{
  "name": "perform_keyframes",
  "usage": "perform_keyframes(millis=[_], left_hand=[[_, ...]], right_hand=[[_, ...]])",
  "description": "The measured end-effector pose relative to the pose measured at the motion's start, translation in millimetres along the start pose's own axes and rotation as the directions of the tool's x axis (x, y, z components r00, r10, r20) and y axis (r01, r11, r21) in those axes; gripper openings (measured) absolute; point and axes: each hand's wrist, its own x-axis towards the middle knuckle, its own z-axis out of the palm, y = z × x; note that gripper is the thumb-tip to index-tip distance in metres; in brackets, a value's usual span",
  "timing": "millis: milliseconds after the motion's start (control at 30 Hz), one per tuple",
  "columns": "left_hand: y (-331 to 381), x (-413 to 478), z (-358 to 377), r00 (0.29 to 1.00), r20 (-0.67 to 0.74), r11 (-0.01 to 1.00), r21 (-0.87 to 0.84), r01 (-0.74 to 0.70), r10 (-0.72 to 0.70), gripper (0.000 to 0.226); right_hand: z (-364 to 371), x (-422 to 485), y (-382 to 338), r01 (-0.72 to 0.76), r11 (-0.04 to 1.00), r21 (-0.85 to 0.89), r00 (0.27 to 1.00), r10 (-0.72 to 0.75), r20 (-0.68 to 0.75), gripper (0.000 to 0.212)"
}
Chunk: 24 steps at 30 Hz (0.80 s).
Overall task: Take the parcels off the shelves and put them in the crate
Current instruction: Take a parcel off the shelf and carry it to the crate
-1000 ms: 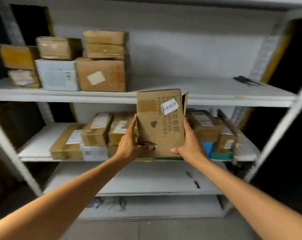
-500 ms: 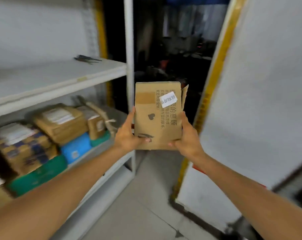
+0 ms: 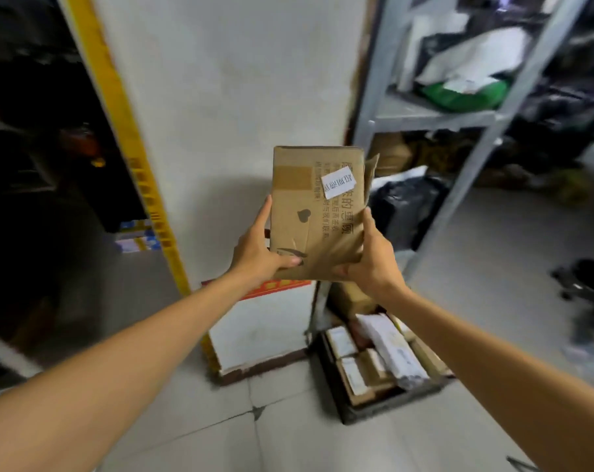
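A flat brown cardboard parcel (image 3: 314, 212) with a small white label and printed text stands upright in front of me at chest height. My left hand (image 3: 259, 248) grips its lower left edge, thumb across the front. My right hand (image 3: 368, 258) grips its lower right edge. On the floor below and to the right sits a dark crate (image 3: 390, 405) holding several parcels, brown boxes and a white bag among them. The shelves the parcel came from are out of view.
A white board with a yellow edge (image 3: 220, 114) leans straight ahead. A grey metal rack (image 3: 435, 114) with bags stands at the right, a black bag (image 3: 404, 206) at its foot. A wheeled chair base (image 3: 588, 284) sits far right. Grey tiled floor lies below.
My view has swung right, away from the parcel shelves, past a dark gap to the white board and the crate. Both hands have kept the same hold on the parcel.
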Motion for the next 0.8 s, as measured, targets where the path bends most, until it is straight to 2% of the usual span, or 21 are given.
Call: perform_keyframes(millis=[167, 400, 567, 800], left_hand=[[27.6, 41.0, 92.3, 0.963, 0.247, 0.994, -0.024, -0.108, 0.111, 0.129], [57.5, 96.7, 203.6, 0.851, 0.483, 0.978, -0.077, -0.194, 0.207, 0.128], [74.7, 144.4, 265.5, 0.792, 0.587, 0.983, -0.035, -0.182, 0.168, 0.127], [78.5, 211.7, 350.0, 0.66, 0.74, 0.989, -0.051, -0.136, 0.128, 0.126]], right_hand=[[-51.1, -6.1, 61.9, -0.199, 0.979, 0.037, 0.965, 0.203, -0.167, 0.113], [-102.5, 4.5, 144.6, -0.324, 0.946, 0.009, 0.88, 0.305, -0.364, 0.099], [-128.4, 30.5, 191.2, -0.413, 0.909, 0.054, 0.829, 0.4, -0.391, 0.089], [-150.6, 75.5, 254.8, -0.551, 0.82, 0.155, 0.734, 0.565, -0.378, 0.079]])
